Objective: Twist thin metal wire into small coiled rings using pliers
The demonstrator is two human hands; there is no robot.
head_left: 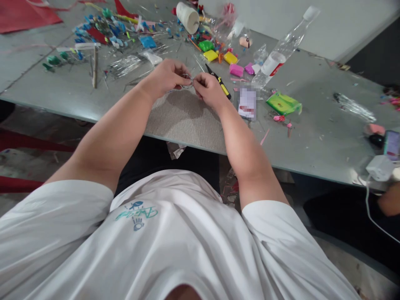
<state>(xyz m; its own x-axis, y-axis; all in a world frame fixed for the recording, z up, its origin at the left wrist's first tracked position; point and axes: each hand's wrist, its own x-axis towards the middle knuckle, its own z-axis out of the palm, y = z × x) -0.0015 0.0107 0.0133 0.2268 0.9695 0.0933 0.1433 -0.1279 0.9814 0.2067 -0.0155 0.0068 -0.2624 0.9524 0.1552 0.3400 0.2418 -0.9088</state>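
Note:
My left hand [170, 77] and my right hand [206, 86] meet fingertip to fingertip above the grey table. Between them is a small piece of thin silvery wire [188, 79], bent into a shape too small to make out. Thumb and fingers of both hands are pinched closed on it. Just beyond my right hand lie black-and-yellow pliers [220, 82]. A bundle of silvery wires [128, 64] rests on the table to the left of my left hand. Beneath both hands is a textured grey-brown mat [187, 118].
Blue and green clay pieces [117, 31] are scattered at the back left, near a tipped white cup [188, 18]. Yellow clay packs [211, 55], a plastic bottle [283, 50], a phone [247, 103] and a green packet [283, 103] stand or lie to the right. A white charger [379, 167] sits at the right edge.

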